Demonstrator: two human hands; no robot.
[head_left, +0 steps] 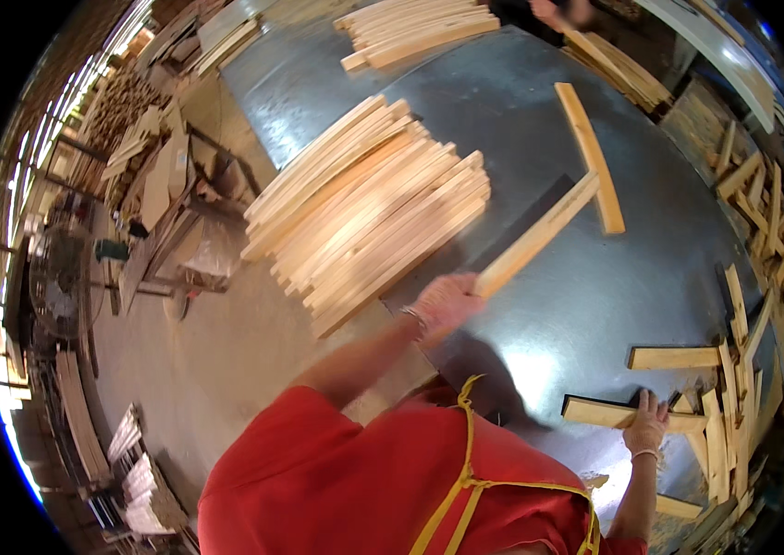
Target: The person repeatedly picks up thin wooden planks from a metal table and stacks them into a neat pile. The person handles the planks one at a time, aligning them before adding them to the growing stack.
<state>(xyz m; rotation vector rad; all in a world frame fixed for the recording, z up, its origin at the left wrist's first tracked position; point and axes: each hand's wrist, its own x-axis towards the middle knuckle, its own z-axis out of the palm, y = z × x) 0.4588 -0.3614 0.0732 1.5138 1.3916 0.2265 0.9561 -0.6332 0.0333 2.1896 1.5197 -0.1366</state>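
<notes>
My left hand (pixel 447 302) is closed round a long pale wooden strip (pixel 540 237), held slanting over the grey metal table (pixel 586 305). The strip's far end meets or overlaps another wooden strip (pixel 593 153) farther off; I cannot tell if they touch. At the lower right, my right hand (pixel 648 425) grips the right part of a short wooden piece (pixel 595 413), fingers over its far edge. A second short piece (pixel 674 358) lies just beyond it. Left of the held strip is a large stack of wooden strips (pixel 373 203), laid side by side.
Offcuts (pixel 734 416) are heaped along the table's right edge. At the back are another stack of strips (pixel 420 32) and a co-worker's blurred hand (pixel 558 14) near more strips (pixel 618 69). To the left stand a fan (pixel 59 282) and a cluttered bench (pixel 165 213).
</notes>
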